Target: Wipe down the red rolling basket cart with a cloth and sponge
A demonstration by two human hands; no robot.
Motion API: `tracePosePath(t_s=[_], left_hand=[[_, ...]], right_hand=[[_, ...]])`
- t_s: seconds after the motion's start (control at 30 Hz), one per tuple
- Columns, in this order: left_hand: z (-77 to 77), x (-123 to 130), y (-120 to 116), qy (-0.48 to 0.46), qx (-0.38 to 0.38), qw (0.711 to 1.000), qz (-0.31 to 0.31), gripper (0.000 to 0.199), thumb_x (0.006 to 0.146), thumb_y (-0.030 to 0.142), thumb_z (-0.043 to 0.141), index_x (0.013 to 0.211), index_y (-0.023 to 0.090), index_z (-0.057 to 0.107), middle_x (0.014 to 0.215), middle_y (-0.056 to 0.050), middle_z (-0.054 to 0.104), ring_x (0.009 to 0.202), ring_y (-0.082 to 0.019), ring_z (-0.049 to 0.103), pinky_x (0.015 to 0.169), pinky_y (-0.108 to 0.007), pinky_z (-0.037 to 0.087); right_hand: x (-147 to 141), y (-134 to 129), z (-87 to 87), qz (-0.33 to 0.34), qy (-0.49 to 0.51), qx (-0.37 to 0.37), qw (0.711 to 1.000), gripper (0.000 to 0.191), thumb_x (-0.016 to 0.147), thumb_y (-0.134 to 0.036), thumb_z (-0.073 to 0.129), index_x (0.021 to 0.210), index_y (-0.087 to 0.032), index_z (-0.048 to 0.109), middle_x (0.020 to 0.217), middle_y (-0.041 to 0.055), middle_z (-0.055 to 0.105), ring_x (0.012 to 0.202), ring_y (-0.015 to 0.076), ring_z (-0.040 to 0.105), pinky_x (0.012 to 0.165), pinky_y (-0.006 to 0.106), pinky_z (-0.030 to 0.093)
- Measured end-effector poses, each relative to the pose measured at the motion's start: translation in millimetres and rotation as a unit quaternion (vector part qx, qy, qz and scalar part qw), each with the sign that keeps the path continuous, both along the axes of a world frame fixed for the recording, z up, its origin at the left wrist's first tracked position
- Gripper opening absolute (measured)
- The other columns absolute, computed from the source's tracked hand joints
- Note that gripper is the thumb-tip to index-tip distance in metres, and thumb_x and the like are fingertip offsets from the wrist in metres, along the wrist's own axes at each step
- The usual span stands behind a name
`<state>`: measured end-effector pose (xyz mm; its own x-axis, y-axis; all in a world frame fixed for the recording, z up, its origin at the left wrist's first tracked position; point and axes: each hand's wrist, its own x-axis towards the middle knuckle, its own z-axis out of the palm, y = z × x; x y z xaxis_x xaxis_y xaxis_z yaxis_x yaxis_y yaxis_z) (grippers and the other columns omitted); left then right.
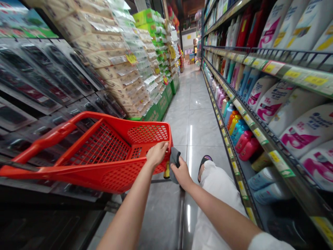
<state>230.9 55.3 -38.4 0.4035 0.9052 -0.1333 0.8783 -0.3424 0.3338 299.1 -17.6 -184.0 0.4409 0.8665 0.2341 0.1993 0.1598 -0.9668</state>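
The left hand (157, 153) clasps the red cart rim (91, 169), likely to steady it. The right hand (184, 174) clutches gray cloth (173, 160) alongside.

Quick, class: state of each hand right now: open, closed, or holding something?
Left hand: closed on the rim of the red cart.
Right hand: closed, holding a grey cloth.

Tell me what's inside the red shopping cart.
Inside the red cart, I see only latticed panels and part of the floor; the near wall and left hand cover other parts.
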Motion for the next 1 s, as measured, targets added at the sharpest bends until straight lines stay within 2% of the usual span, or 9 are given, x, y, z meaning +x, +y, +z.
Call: tracePosePath(t_s=[0.13,0.2,0.3,0.43,0.53,0.67,0.77,0.9,1.0], left_hand=[[4.1,-35,1,-0.161,-0.002,0.985,-0.066,0.046,0.094,0.035,0.033,0.125,0.015,0.062,0.12,-0.008,0.07,0.107,-0.019,0.065,0.094,-0.03,0.048],[10.3,-70,2,-0.113,0.055,0.988,-0.091,0.042,0.091,0.04,0.041,0.114,0.018,0.069,0.114,-0.007,0.072,0.106,-0.02,0.065,0.097,-0.03,0.046],[21.8,-132,7,-0.01,0.139,0.987,-0.076,0.051,0.092,0.051,0.037,0.108,0.018,0.071,0.113,-0.01,0.072,0.107,-0.023,0.063,0.099,-0.033,0.044],[31.2,-184,16,0.15,0.184,0.971,-0.04,0.053,0.091,0.056,0.035,0.114,0.022,0.068,0.118,-0.01,0.07,0.115,-0.029,0.059,0.101,-0.044,0.038],[31.0,-188,17,0.218,0.182,0.958,-0.034,0.049,0.094,0.051,0.03,0.104,0.023,0.069,0.108,-0.009,0.071,0.104,-0.028,0.062,0.087,-0.041,0.041],[28.6,-182,10,0.229,0.193,0.954,-0.017,0.043,0.096,0.046,0.031,0.097,0.023,0.067,0.102,-0.007,0.072,0.097,-0.026,0.062,0.077,-0.037,0.038],[27.9,-180,3,0.225,0.2,0.954,-0.018,0.042,0.096,0.047,0.032,0.099,0.023,0.067,0.103,-0.006,0.072,0.096,-0.025,0.061,0.076,-0.036,0.035],[27.3,-170,-8,0.217,0.21,0.953,-0.011,0.045,0.097,0.048,0.029,0.102,0.024,0.067,0.104,-0.006,0.072,0.099,-0.023,0.061,0.077,-0.035,0.034],[25.7,-152,-14,0.217,0.231,0.948,0.009,0.045,0.097,0.047,0.029,0.103,0.024,0.067,0.104,-0.007,0.073,0.099,-0.024,0.062,0.077,-0.036,0.034]], right_hand=[[23,1,38.9,-0.012,-0.098,-0.005,0.995,0.034,0.088,-0.031,0.048,0.117,-0.021,0.062,0.103,0.0082,0.066,0.096,0.0217,0.061,0.085,0.031,0.048],[38,13,61.0,0.031,-0.209,-0.046,0.976,0.034,0.091,-0.035,0.048,0.119,-0.022,0.064,0.104,0.0099,0.065,0.095,0.0229,0.062,0.081,0.031,0.048],[58,45,93.2,0.068,-0.347,-0.127,0.927,0.036,0.093,-0.037,0.046,0.124,-0.029,0.062,0.114,0.0088,0.063,0.095,0.0214,0.063,0.078,0.029,0.046],[69,90,120.8,0.081,-0.412,-0.189,0.888,0.037,0.096,-0.031,0.044,0.13,-0.03,0.058,0.126,0.0088,0.059,0.102,0.0203,0.062,0.08,0.029,0.043],[57,89,126.0,0.085,-0.413,-0.199,0.884,0.036,0.095,-0.031,0.045,0.128,-0.028,0.06,0.123,0.0098,0.061,0.101,0.0202,0.062,0.078,0.028,0.043],[28,43,120.8,0.085,-0.435,-0.207,0.872,0.033,0.092,-0.027,0.044,0.117,-0.027,0.066,0.112,0.0101,0.064,0.092,0.0213,0.065,0.072,0.029,0.045],[22,17,118.0,0.095,-0.454,-0.2,0.863,0.035,0.09,-0.022,0.04,0.115,-0.026,0.065,0.108,0.01,0.065,0.088,0.0225,0.066,0.071,0.031,0.047],[41,24,125.1,0.079,-0.434,-0.233,0.867,0.037,0.093,-0.021,0.035,0.119,-0.029,0.06,0.111,0.009,0.066,0.096,0.0237,0.066,0.074,0.032,0.048],[43,32,133.0,0.038,-0.421,-0.266,0.866,0.038,0.093,-0.016,0.033,0.121,-0.024,0.057,0.109,0.0121,0.066,0.093,0.0243,0.068,0.072,0.033,0.049]])
